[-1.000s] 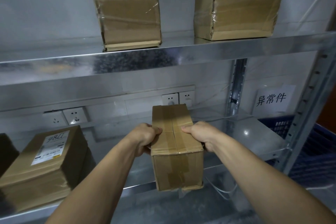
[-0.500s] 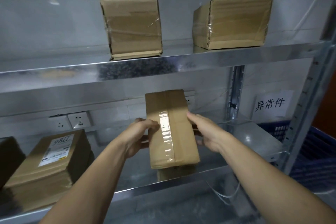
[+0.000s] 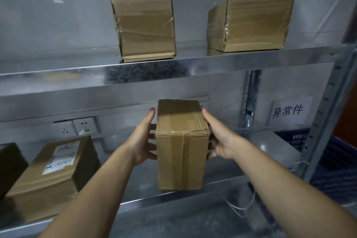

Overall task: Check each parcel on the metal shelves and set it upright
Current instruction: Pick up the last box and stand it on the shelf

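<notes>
**Box stood on end, hands on its sides**

The box (image 3: 181,152) stands tall on the lower shelf (image 3: 251,162), close to the front lip, its taped seam facing out. The left hand (image 3: 144,141) and right hand (image 3: 222,141) flank it, fingers straight and flat against its sides with thumbs up. They press rather than clutch.

This looks like the setting-down step for this parcel. Next, I'd judge, the hands come away gently so the tall box does not topple, perhaps after nudging it back from the edge. Then attention goes to the labelled parcel (image 3: 56,172), which lies tilted, and the two boxes on the upper shelf (image 3: 231,62).

I cannot tell whether the box's base bears fully on the shelf. The right fingers are partly hidden behind the box. No label shows on it, so its proper way up is unclear. A dark parcel (image 3: 9,166) is cut off at the left edge.
</notes>
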{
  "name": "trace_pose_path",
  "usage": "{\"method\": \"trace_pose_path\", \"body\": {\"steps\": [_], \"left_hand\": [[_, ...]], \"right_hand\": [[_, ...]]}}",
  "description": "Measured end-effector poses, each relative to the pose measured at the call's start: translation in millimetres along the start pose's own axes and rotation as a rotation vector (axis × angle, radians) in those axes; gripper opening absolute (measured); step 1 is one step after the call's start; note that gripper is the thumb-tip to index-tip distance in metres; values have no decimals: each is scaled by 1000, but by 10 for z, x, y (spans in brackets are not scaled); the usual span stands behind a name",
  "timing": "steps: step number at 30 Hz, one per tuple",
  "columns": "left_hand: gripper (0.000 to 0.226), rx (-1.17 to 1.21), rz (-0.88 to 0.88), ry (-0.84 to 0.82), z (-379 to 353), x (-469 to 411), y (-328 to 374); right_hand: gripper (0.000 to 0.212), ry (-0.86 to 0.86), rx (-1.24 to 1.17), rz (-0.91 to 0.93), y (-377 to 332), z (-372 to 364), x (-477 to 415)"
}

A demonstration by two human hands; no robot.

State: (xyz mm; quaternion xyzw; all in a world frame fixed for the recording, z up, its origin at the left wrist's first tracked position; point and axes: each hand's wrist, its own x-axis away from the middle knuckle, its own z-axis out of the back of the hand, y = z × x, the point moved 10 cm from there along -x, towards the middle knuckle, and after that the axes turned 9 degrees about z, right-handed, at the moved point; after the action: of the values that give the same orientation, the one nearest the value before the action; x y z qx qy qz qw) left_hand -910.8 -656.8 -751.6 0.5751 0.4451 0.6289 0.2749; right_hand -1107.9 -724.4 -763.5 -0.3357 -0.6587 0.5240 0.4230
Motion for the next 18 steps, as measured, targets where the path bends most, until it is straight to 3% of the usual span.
{"method": "trace_pose_path", "body": {"steps": [4, 7, 14, 18], "left_hand": [[63, -117, -3, 23, -44, 16, -6], [46, -148, -14, 50, -34, 10, -7], [37, -173, -23, 46, 47, -44, -62], [35, -160, -18, 48, 55, -98, -62]], "right_hand": [[66, 3, 93, -32, 7, -25, 6], [70, 35, 135, -18, 1, -22, -33], [77, 66, 199, 2, 45, -24, -180], [55, 63, 203, 2, 33, -26, -175]]}}
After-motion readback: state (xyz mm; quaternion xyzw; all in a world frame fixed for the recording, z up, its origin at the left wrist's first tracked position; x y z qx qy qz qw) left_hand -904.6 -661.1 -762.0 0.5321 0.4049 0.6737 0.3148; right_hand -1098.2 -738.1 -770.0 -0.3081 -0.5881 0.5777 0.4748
